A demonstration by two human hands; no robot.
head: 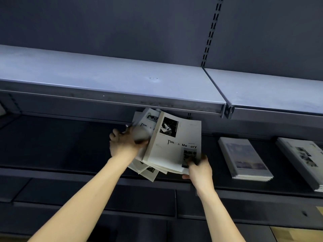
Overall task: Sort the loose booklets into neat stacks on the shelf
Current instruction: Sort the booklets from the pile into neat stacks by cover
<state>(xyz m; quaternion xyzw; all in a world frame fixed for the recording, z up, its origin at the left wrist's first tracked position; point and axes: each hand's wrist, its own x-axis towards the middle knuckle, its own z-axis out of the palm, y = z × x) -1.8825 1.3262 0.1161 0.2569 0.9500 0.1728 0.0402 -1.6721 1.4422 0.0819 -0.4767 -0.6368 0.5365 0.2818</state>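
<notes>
Loose booklets (pixel 172 145): fanned, uneven bundle held over the dark lower shelf (pixel 70 145), just under the grey upper shelf (pixel 104 81). Left hand (pixel 125 142) grips the bundle's left edge; right hand (pixel 199 170) pinches its near right corner. Right of bundle: two neat stacks, first (pixel 244 158), second (pixel 304 159).

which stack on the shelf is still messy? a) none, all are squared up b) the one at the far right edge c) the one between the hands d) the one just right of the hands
c: the fanned booklets lie askew in the grip of the left hand and right hand, while the middle stack and the far-right stack lie squared on the shelf.
</notes>
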